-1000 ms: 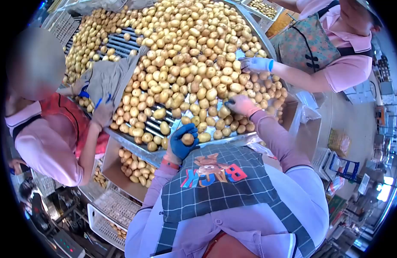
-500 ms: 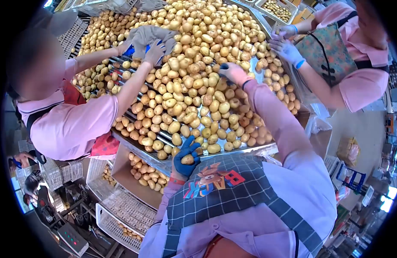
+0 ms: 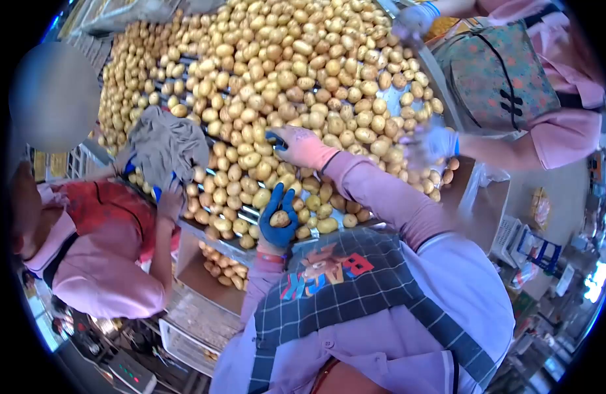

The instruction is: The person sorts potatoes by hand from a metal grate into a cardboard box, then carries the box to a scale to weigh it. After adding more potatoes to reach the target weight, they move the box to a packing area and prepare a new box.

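Left hand: our left hand (image 3: pixel 277 222), in a blue glove, is closed around one small potato (image 3: pixel 280 218) and held up at the near edge of the sorting table (image 3: pixel 204 231), just above our checked apron (image 3: pixel 329 282).
Right hand: our right hand (image 3: pixel 301 146), in a pink glove, reaches out over the heap of potatoes (image 3: pixel 296 72); the fingers curl down onto the pile, and we cannot tell whether they grip one.
Held potato: it sits in the left palm, clear of the heap, right over the table's near rim.
Table edge: the metal rim runs slantwise in front of us, with potatoes packed up to it; bare rollers (image 3: pixel 247 211) show in a few gaps near the left hand.
Below the edge: a box of potatoes (image 3: pixel 217 266) stands under the rim, to the left of our left arm.
Person on the left: a sleeve and a gloved hand (image 3: pixel 170 200) hold a grey cloth (image 3: pixel 165 146) on the pile, close to our left hand.
Person on the right: a gloved hand (image 3: pixel 434 143) works at the far right rim, near our right forearm; another gloved hand (image 3: pixel 411 20) is further up.
Open room: little; our hands are hemmed in on both sides, with free space mainly over the middle of the heap.
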{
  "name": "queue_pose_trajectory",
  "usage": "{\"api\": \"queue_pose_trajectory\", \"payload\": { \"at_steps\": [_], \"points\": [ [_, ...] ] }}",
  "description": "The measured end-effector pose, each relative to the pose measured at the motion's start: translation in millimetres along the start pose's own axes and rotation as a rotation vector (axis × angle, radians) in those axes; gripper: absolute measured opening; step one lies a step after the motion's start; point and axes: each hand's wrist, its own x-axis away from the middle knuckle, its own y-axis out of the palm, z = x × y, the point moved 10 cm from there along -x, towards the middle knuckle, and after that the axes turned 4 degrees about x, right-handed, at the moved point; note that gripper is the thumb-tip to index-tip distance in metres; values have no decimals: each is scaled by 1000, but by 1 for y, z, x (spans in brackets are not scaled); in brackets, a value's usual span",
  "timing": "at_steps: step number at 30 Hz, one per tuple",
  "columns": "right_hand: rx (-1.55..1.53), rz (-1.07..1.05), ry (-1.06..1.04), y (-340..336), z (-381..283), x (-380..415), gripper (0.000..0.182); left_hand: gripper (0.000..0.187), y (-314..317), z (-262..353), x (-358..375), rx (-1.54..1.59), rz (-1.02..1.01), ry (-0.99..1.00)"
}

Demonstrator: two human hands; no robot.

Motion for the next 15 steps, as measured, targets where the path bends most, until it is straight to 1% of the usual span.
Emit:
{"api": "queue_pose_trajectory", "payload": {
  "at_steps": [1,2,3,4,5,6,7,8,9,10,11,12,13,14,15],
  "points": [
    [3,-97,-37,8,4,9,29,54,2,-10,12,-65,-76,-31],
    [-3,-192,-80,15,5,16,30,45,-1,-37,30,365,51,-319],
    [68,-83,-21,-10,14,12,34,36,-5,-58,48,780,143,-597],
    [124,24,91,-39,38,9,34,33,-35,-62,54,698,254,-560],
    [165,152,140,-70,62,2,35,30,-67,-65,62,609,360,-525],
    [231,258,193,-97,89,-8,41,28,-105,-79,84,560,622,-482],
    [466,378,31,-113,114,-19,52,25,-143,-72,95,472,755,-468],
    [439,195,237,-112,165,-36,66,24,-183,-62,109,350,879,-371],
    [357,-147,481,-93,204,-47,76,19,-220,-73,133,322,990,-345],
    [471,-138,439,-93,193,-53,77,18,-250,-65,145,137,1098,-284],
    [593,-108,398,-96,178,-57,77,24,-270,-73,160,-28,1061,-287],
    [586,-109,373,-94,163,-66,77,28,-271,-82,161,-91,1026,-325],
    [641,-210,395,-87,159,-69,74,31,-267,-92,162,-147,983,-365],
    [701,-313,425,-82,159,-68,70,36,-254,-105,157,-59,915,-398],
    [764,-358,289,-70,158,-71,59,43,-244,-90,140,-164,953,-292]
  ]
}}
